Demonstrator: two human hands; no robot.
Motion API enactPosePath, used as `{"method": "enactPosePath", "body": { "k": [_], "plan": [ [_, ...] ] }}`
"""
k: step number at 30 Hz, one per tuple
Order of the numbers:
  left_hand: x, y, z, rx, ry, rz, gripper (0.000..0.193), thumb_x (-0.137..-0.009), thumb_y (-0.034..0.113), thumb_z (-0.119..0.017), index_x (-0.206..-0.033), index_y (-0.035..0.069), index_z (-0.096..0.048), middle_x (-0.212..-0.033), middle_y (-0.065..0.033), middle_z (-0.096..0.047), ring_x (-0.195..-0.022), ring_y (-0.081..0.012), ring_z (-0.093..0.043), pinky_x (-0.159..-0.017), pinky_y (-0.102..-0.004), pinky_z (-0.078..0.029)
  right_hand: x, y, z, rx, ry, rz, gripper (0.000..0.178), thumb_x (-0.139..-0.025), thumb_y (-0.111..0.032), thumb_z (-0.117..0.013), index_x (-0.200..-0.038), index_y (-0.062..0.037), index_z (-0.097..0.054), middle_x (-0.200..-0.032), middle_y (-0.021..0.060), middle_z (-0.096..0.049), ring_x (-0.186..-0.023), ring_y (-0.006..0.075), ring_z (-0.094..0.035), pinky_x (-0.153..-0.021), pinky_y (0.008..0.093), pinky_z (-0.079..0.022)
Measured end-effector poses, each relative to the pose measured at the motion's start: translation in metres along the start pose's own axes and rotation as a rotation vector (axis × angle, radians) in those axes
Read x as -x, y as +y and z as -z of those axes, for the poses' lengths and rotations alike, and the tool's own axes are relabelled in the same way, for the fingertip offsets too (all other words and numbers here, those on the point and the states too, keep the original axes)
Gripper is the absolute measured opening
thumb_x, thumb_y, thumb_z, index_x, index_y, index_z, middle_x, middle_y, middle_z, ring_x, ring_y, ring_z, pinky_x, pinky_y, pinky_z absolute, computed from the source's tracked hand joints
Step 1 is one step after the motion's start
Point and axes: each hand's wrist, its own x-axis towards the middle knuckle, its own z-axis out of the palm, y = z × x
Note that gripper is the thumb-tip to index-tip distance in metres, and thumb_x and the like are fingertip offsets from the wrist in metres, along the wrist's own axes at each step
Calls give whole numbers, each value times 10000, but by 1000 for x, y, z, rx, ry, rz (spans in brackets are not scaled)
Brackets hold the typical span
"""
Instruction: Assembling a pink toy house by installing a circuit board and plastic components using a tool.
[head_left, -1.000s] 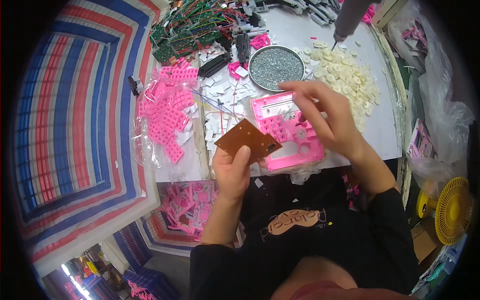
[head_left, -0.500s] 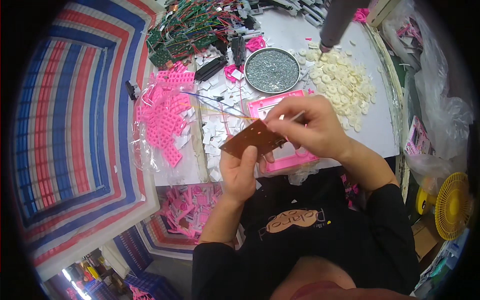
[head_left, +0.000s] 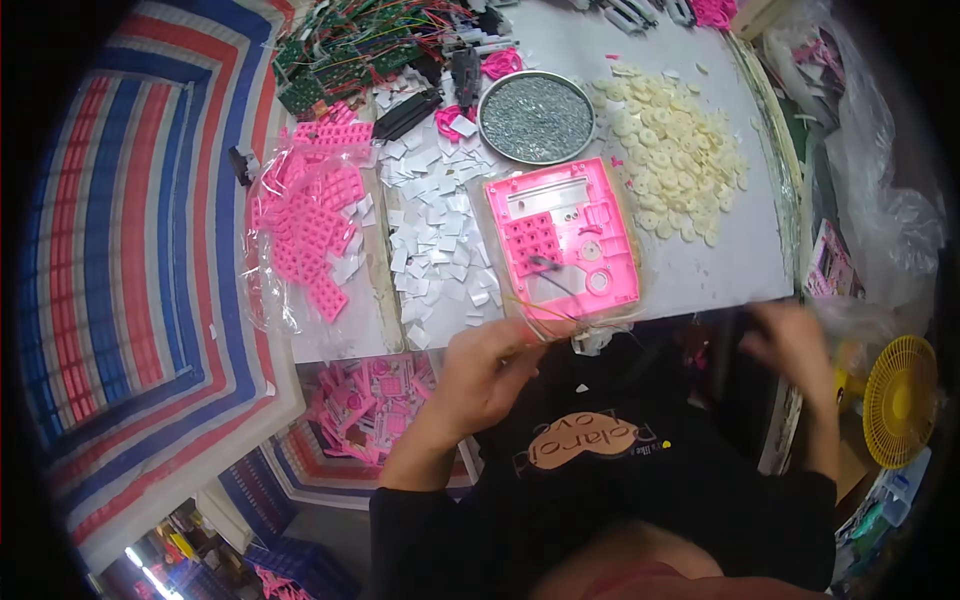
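Observation:
My left hand [head_left: 490,372] is closed in front of the table's near edge, gripping a wired circuit board that is nearly edge-on and mostly hidden by the fingers. Thin wires [head_left: 555,283] run up from it over a pink plastic housing [head_left: 625,262]. That housing lies open side up on the table, with a pink keypad [head_left: 531,240] seated in its left part. Off to the right, beside the table's front corner, is my right hand [head_left: 797,350]; motion smears its fingers, and nothing in them can be made out.
A round tin of small metal screws [head_left: 537,117] stands behind the housing. Cream plastic discs [head_left: 680,160] are heaped to its right. White paper squares [head_left: 437,235] and pink keypads [head_left: 310,235] lie leftward. Wired green circuit boards [head_left: 345,60] pile up at the back left. A yellow fan [head_left: 900,402] stands right.
My right hand has left the circuit board and swung right and down. The left hand has lowered the board toward me, uncovering the pink housing. The hanging tool at the top is out of view.

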Motion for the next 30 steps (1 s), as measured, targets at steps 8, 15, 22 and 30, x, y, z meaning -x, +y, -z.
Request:
{"method": "enactPosePath", "body": {
  "k": [8,15,22,30],
  "plan": [
    [-21,0,-10,-200,-195,-275,305,-864,-48,-667,-1153,43,-694,-1076,-151,-739,-944,-319,-740,-784,-375,-587,-98,-117,29,-155,-219,960,1050,-837,-681,-673,-1553,2,-320,-1642,274,-190,-1505,508,-137,-1208,562,-198],
    [2,-4,-10,-75,-163,-73,250,-952,74,-657,-1199,55,-630,-968,-158,-731,-865,-332,-730,-722,-373,-576,-123,-144,-6,-449,-285,1054,817,-909,-382,-713,-1530,21,-366,-1624,246,-235,-1448,441,-302,-1180,523,-269],
    [10,-19,-30,503,-64,439,366,-1057,48,-473,-1414,-29,-444,-1278,-181,-651,-1083,-238,-690,-845,-307,-577,-138,-143,-26,-608,138,811,205,-912,-125,-712,-1101,-58,-750,-880,79,-749,-751,232,-718,-700,319,-568],
    [29,-20,-24,420,86,417,605,-987,59,-607,-1532,25,-345,-1369,-200,-584,-1200,-267,-629,-978,-372,-523,-220,-144,-14,-657,127,628,169,-928,-155,-693,-1028,-29,-747,-913,146,-744,-804,241,-731,-719,334,-557]
  ]
}}
